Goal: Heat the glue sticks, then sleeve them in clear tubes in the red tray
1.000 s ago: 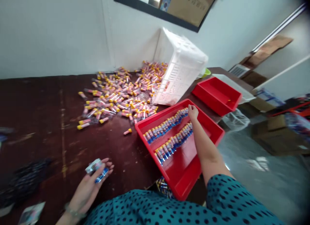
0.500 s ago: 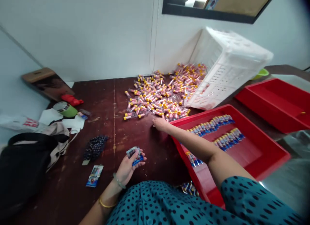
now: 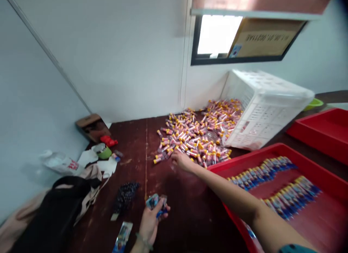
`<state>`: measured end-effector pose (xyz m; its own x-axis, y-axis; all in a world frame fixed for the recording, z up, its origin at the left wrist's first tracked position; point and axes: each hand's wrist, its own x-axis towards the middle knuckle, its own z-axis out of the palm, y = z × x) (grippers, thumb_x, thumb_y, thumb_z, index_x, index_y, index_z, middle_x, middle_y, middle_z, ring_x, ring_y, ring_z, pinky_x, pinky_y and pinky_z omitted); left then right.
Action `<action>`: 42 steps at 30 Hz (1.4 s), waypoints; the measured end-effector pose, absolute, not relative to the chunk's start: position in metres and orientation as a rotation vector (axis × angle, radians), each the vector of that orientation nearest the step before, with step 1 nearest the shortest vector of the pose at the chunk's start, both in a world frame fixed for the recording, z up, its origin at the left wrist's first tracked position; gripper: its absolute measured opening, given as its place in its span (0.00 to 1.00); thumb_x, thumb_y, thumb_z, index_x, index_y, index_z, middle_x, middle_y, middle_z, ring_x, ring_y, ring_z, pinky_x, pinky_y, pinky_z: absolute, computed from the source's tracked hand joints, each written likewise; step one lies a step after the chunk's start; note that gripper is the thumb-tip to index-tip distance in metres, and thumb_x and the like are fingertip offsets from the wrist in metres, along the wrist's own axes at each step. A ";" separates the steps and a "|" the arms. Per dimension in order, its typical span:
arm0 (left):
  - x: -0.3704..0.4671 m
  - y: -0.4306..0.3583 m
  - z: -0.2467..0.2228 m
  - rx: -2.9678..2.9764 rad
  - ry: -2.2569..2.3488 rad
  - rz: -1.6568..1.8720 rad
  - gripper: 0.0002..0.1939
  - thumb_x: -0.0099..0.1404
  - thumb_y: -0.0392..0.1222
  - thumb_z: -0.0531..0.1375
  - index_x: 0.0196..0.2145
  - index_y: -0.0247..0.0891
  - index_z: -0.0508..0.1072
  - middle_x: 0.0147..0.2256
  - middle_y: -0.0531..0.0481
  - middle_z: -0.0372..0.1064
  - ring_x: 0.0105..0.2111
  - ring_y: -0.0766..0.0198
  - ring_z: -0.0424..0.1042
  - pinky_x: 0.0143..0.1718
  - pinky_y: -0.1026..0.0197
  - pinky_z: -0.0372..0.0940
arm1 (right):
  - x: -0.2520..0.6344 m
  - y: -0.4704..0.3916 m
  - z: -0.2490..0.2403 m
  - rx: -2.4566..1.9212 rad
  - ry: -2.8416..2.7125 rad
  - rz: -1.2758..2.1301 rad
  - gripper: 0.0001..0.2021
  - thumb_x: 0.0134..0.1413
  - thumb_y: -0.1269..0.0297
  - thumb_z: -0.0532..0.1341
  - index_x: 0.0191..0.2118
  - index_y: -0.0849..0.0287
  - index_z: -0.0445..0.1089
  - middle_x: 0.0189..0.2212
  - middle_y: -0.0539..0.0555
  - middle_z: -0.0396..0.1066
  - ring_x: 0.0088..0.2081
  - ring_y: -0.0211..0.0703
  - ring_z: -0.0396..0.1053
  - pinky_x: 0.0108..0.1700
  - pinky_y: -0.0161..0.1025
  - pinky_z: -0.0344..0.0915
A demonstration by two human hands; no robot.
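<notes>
My left hand (image 3: pixel 149 221), near the bottom middle, is closed around small blue printed packets (image 3: pixel 152 201), with the thumb pressed on top; how many is not clear. My right hand (image 3: pixel 182 161) reaches to the front edge of a pile of small pink tubes with yellow caps (image 3: pixel 187 137), each in a clear wrapper. Its fingers are bent together, and whatever they may hold is hidden and blurred. Left of my left hand, a flat blue-and-white packet (image 3: pixel 123 236) lies on the dark table (image 3: pixel 136 147), below a bunch of small dark packets (image 3: pixel 126 196).
A white plastic crate (image 3: pixel 268 118) lies tipped on its side behind the pile. At right, a red tray (image 3: pixel 221 167) holds rows of filled packets (image 3: pixel 295 195); another red tray (image 3: pixel 320 137) stands beyond. A black bag (image 3: pixel 54 209) and a green cup (image 3: pixel 104 153) are at left.
The view has tilted up and turned left, so the scene sits lower and more to the right. My right hand remains at the pile's front edge; my left hand still holds the packets.
</notes>
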<state>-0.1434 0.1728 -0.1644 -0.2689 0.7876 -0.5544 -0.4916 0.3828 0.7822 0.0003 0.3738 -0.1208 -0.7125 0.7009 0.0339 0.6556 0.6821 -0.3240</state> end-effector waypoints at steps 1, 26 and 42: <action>-0.145 0.176 -0.171 0.300 1.391 1.285 0.24 0.39 0.51 0.76 0.31 0.35 0.75 0.26 0.49 0.76 0.27 0.61 0.76 0.24 0.66 0.68 | 0.005 0.363 -0.118 -1.009 -2.743 0.482 0.09 0.57 0.75 0.57 0.36 0.62 0.75 0.39 0.55 0.72 0.40 0.39 0.70 0.43 0.32 0.65; -0.100 0.192 -0.153 0.794 1.398 1.131 0.26 0.35 0.58 0.75 0.22 0.35 0.72 0.14 0.58 0.63 0.16 0.72 0.59 0.19 0.67 0.53 | 0.122 0.292 -0.089 -0.798 -1.836 1.277 0.13 0.61 0.59 0.60 0.48 0.59 0.69 0.36 0.53 0.73 0.39 0.40 0.71 0.43 0.38 0.67; -0.078 0.189 -0.124 0.665 1.082 0.987 0.15 0.48 0.47 0.73 0.29 0.35 0.77 0.26 0.51 0.73 0.25 0.66 0.70 0.24 0.65 0.61 | 0.147 0.269 -0.071 -0.827 -1.909 1.193 0.08 0.60 0.64 0.58 0.34 0.59 0.74 0.38 0.53 0.69 0.37 0.38 0.67 0.44 0.38 0.65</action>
<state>-0.0782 0.1890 -0.1236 0.1394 0.9018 -0.4091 -0.3244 0.4320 0.8415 0.1474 0.2694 -0.0715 -0.5297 0.8132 0.2411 0.1400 0.3642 -0.9207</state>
